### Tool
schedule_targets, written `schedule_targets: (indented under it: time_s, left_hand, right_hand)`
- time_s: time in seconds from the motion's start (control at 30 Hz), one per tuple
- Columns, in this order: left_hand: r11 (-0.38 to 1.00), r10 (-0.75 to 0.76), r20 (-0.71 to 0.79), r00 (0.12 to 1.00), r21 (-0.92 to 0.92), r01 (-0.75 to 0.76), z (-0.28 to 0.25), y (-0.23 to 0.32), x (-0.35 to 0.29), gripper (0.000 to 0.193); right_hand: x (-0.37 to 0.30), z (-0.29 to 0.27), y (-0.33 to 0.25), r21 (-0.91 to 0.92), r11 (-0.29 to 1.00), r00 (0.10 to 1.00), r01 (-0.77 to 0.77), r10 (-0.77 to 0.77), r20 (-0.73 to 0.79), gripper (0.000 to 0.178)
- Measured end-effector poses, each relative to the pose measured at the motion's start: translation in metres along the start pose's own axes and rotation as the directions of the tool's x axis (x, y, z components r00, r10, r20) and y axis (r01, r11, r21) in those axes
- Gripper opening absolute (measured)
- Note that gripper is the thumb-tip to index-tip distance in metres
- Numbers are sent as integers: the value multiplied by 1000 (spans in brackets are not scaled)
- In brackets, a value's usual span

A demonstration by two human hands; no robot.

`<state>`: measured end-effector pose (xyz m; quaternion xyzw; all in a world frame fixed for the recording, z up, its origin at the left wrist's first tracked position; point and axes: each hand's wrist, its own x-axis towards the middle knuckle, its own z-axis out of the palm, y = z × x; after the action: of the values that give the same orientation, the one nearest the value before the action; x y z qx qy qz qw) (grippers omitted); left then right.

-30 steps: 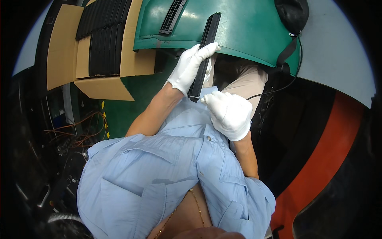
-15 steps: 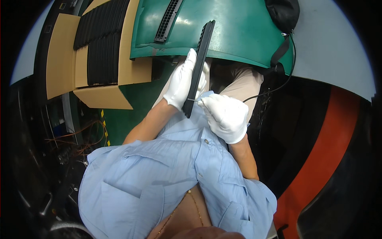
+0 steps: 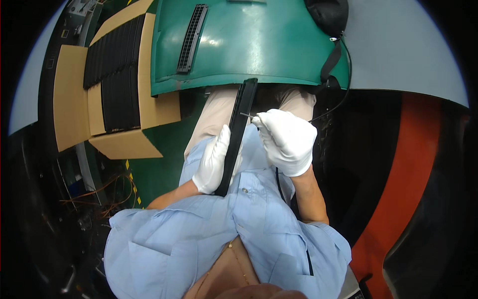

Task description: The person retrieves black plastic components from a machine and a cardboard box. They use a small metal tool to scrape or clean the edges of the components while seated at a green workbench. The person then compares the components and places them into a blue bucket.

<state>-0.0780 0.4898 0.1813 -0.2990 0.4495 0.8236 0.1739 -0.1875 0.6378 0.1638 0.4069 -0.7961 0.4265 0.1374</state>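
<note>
My left hand (image 3: 213,162), in a white glove, is closed around the lower part of a long black plastic strip (image 3: 240,117). The strip slants upward from my shirt, and its far end reaches the edge of the green tabletop. In my gloved right hand (image 3: 288,139), the fingers pinch a thin tool with a slim grey tip (image 3: 246,115). That tip points left at the strip's upper half; whether it touches cannot be told. The tool's grip is hidden in the glove. A black cord (image 3: 279,183) hangs below this hand.
Another slotted black strip (image 3: 192,39) lies on the green tabletop (image 3: 234,55). At the left stands an open cardboard box (image 3: 70,99) with rows of black strips. A black bag (image 3: 328,17) with a strap and cable is at the back right. Copper-coloured wires (image 3: 117,192) lie lower left.
The black strip and my left hand have come down closer to my body. The tool's tip now points at a part of the strip farther from its near end.
</note>
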Motion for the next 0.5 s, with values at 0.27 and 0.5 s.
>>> schedule_targets:
  time_s: [0.27, 0.5]
  left_hand:
    - [996, 28, 22, 999, 87, -30, 0, -5, -1, 61]
    - [879, 224, 155, 962, 393, -268, -19, -7, 20, 63]
  right_hand:
    - [24, -10, 19, -85, 996, 996, 32, -38, -78, 13]
    - [31, -3, 35, 230, 858, 884, -460, 467, 26, 16]
